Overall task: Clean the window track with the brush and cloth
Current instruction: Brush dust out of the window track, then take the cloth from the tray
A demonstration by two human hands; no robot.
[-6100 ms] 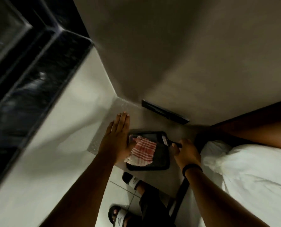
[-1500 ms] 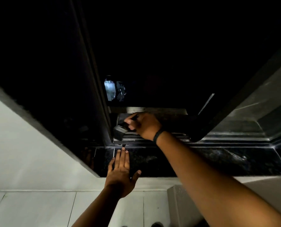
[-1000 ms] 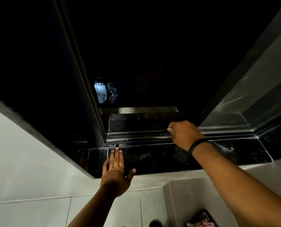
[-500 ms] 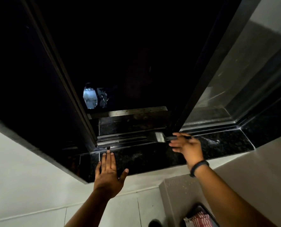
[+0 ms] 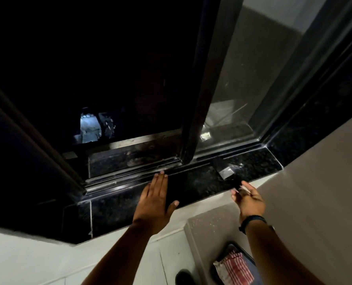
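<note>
Dark granite sill (image 5: pixel 191 188) below a sliding window, left hand (image 5: pixel 154 200) flat on it, fingers straight, by the window track (image 5: pixel 130 177), right hand (image 5: pixel 249 200), grip pinching the brush (image 5: pixel 225 171) handle, bristles at the track, cloth (image 5: pixel 234 268) on tray (image 5: pixel 247 256), near right

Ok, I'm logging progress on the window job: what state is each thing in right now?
Sliding window sash: open, dark gap on its left.
Brush: bristles down at the window track, handle end held.
Right hand: pinches the brush handle.
Left hand: flat on the granite sill, fingers straight.
Striped cloth: crumpled, lying in the black tray.
</note>
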